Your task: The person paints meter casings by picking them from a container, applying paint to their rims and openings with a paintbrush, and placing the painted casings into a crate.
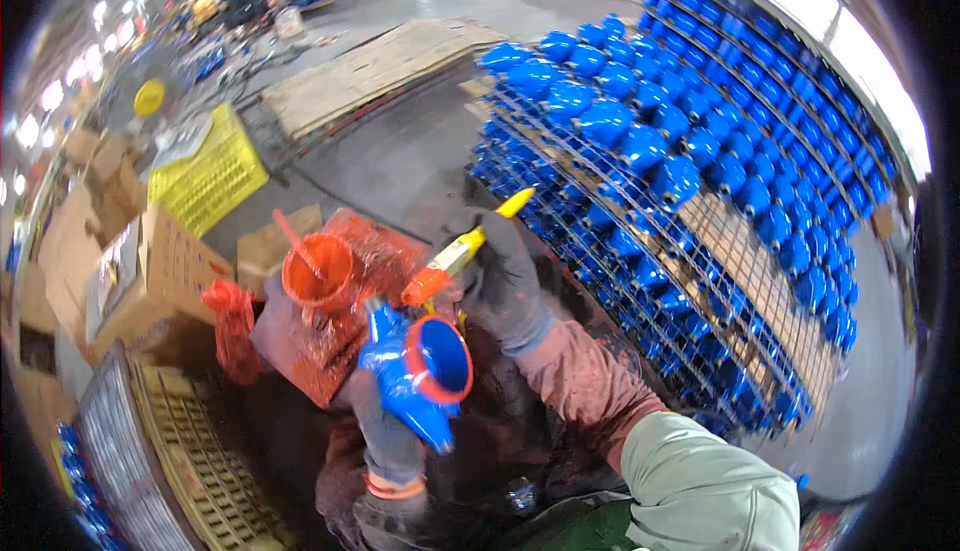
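My gloved left hand (pixel 387 433) is closed around the lower side of a glossy blue metal casting (pixel 395 363). The casting has a round opening with a red-painted rim, and stubs stick out from its body. In my gloved right hand (pixel 508 286) is a paintbrush (pixel 464 248) with a yellow handle, tilted so its red-coated bristles point down left, just above the casting. A gap seems to separate the bristles from the rim. Behind the casting, a red paint bucket (pixel 318 269) with a stick in it sits on a paint-smeared board (pixel 290 343).
A wire-mesh rack (pixel 640 221) full of blue castings stands close on my right. To the left are cardboard boxes (pixel 175 271), a yellow plastic crate (pixel 208 179), a red-stained bag (pixel 235 331) and a slatted tray (pixel 200 451). A wooden pallet (pixel 370 81) lies farther off.
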The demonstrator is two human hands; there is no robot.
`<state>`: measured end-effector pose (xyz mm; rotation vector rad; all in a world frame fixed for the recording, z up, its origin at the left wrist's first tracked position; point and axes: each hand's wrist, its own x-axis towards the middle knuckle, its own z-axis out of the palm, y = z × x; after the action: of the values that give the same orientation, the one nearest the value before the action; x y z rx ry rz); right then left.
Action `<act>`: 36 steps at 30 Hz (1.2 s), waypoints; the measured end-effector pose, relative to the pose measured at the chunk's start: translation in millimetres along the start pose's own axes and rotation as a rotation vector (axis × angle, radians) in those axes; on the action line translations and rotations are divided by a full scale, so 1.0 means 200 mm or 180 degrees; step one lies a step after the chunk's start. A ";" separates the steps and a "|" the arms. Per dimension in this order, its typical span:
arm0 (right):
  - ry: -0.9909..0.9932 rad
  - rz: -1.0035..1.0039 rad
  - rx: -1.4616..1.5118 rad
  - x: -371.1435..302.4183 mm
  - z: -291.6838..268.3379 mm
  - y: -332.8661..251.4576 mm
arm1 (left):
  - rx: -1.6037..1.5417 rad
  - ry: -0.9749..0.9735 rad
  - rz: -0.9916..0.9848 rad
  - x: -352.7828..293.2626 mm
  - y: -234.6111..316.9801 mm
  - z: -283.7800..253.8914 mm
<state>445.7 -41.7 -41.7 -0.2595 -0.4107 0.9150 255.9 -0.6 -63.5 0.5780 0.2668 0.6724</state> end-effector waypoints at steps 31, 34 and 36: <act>0.0298 -0.0114 -0.1761 -0.05 0.00 0.08 | -0.0832 0.0068 -0.0449 0.06 0.04 -0.03; -0.0114 0.1197 0.0239 -0.04 -0.14 0.23 | -0.3034 -0.1273 -0.1727 0.04 -0.07 -0.24; 0.0372 0.1357 0.0755 -0.07 -0.17 0.28 | -0.3046 -0.1408 -0.1997 0.10 -0.04 -0.04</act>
<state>414.4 -22.2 -97.5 -0.1838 -0.1352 1.3479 272.1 10.9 -76.8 -0.2909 -0.2900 0.0034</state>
